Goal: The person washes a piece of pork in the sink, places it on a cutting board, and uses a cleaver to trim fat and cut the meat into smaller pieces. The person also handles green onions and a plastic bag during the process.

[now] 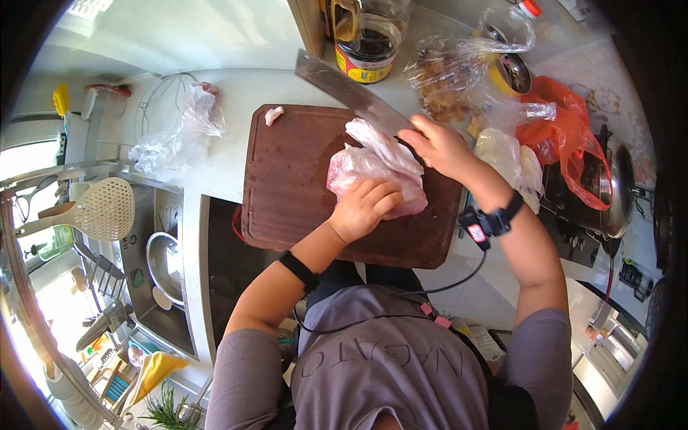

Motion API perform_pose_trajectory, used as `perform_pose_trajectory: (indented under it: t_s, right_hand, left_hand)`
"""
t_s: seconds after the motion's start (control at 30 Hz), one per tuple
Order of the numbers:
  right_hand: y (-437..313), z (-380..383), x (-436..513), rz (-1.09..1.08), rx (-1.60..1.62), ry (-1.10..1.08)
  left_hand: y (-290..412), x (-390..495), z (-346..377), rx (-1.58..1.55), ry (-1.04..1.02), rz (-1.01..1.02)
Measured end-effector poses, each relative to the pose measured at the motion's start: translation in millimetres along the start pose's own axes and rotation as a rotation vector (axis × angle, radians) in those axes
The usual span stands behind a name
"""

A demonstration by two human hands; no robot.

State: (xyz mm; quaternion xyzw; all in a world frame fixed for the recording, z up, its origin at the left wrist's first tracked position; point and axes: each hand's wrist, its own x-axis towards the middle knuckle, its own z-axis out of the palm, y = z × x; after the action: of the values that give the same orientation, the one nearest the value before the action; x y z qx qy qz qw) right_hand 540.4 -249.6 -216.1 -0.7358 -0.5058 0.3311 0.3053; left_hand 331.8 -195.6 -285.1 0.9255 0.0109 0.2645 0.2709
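Note:
A large piece of raw, pale pink meat with whitish skin [344, 164] lies on a dark brown wooden cutting board [285, 177]. My left hand [365, 207] presses down on the near side of the meat with its fingers curled. In my right hand [438, 145] is a cleaver [349, 91], held by its handle, which the fingers hide. The blade points to the far left, just beyond the folded strip of meat [389, 150] on top. A small white scrap [274, 115] sits at the board's far left corner.
A large jug of dark liquid [368, 51] stands behind the board. Plastic-wrapped goods [441, 75] and a red plastic bag [564, 129] crowd the right, beside a metal pot [618, 183]. At left are a clear plastic bag [193, 126] and a sink [172, 328] holding a metal bowl [161, 263].

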Motion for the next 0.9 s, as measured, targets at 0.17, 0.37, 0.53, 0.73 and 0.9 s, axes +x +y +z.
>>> perform_pose_trajectory:
  t_s: [0.17,0.37,0.53,0.73,0.9]
  right_hand:
    - [-0.3,-33.9,-101.2,0.023,-0.236,-0.010]
    - [14.4,-24.9,-170.8,0.018,-0.462,-0.022]
    - [24.7,-17.6,-161.3,-0.032,-0.567,-0.047]
    - [36.9,2.0,-153.5,-0.021,-0.724,-0.012]
    - [54.2,-1.0,-149.7,-0.057,-0.536,-0.003]
  left_hand:
    - [2.3,3.1,1.5,0.066,0.019,-0.010]
    - [-0.2,5.9,1.5,0.039,0.007,0.021]
    - [-2.3,7.4,6.0,-0.007,0.016,0.020]
    - [-4.5,8.0,7.1,-0.032,0.002,-0.016]
    - [-4.8,7.5,6.1,-0.014,0.062,0.004]
